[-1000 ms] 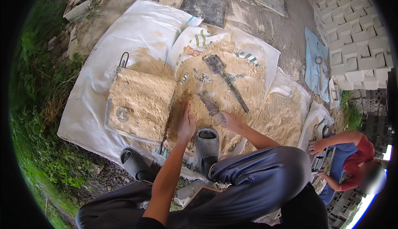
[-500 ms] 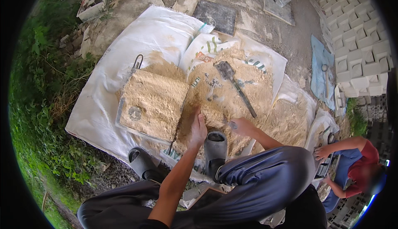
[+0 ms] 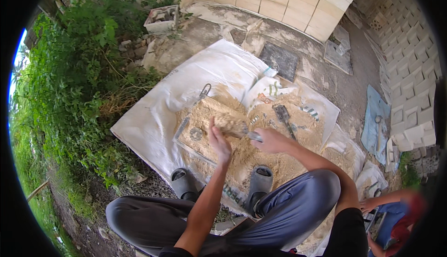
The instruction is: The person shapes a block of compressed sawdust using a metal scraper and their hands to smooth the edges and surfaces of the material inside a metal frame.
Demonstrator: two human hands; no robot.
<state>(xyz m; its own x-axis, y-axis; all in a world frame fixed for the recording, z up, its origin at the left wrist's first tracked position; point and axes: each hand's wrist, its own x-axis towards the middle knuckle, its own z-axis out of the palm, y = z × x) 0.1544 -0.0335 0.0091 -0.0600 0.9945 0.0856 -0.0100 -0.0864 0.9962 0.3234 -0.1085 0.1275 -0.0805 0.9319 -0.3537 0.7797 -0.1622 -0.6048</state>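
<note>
My right hand [image 3: 272,140] is closed round the grey handle of what looks like a trowel [image 3: 254,136]; its blade is hidden under a heap of damp sandy mix [image 3: 228,123]. Against the left side of that heap lies my left hand [image 3: 220,146], fingers stretched out and palm turned to the mix. Both hands are over the right part of a square metal mould [image 3: 180,127], which is spread with the same tan mix and has a wire loop handle at its far corner. A round grey disc [image 3: 196,133] shows in the mould's surface.
A small shovel [image 3: 282,114] lies on the loose mix to the right. White sacks [image 3: 205,68] spread beneath everything. My feet in grey slippers [image 3: 261,178] stand at the near edge. A co-worker's arm [image 3: 391,197] is at lower right; stacked pale blocks [image 3: 409,85] line the right.
Both hands have moved up and left from the loose pile to over the mould, lifting the heap of mix along. The view has tilted up, showing more wall and plants.
</note>
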